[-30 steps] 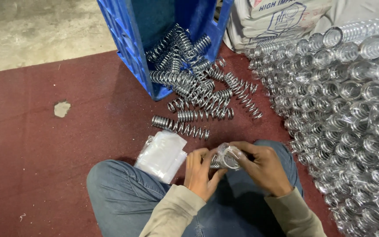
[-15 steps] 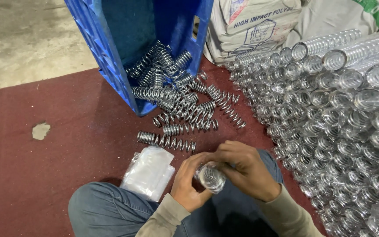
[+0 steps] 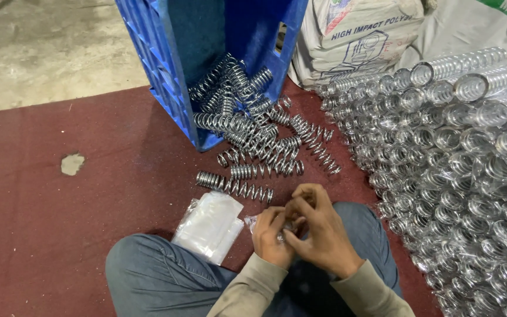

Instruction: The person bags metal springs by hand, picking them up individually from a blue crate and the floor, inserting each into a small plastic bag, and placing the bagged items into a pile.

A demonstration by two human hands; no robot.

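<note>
- bagged spring (image 3: 281,230): shiny metal coil in clear plastic wrap, mostly hidden between both hands, over the lap; only a bit of crinkled plastic shows at its left end
- stack of clear plastic bags (image 3: 209,226): flat, whitish, lying on the red mat, touching the left knee

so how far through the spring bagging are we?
Done: a large stack of bagged springs on the right. In hand: left hand and right hand close around one spring in a clear bag. Left: bare springs spilling from the tipped blue crate, and a stack of empty bags by the knee.
</note>
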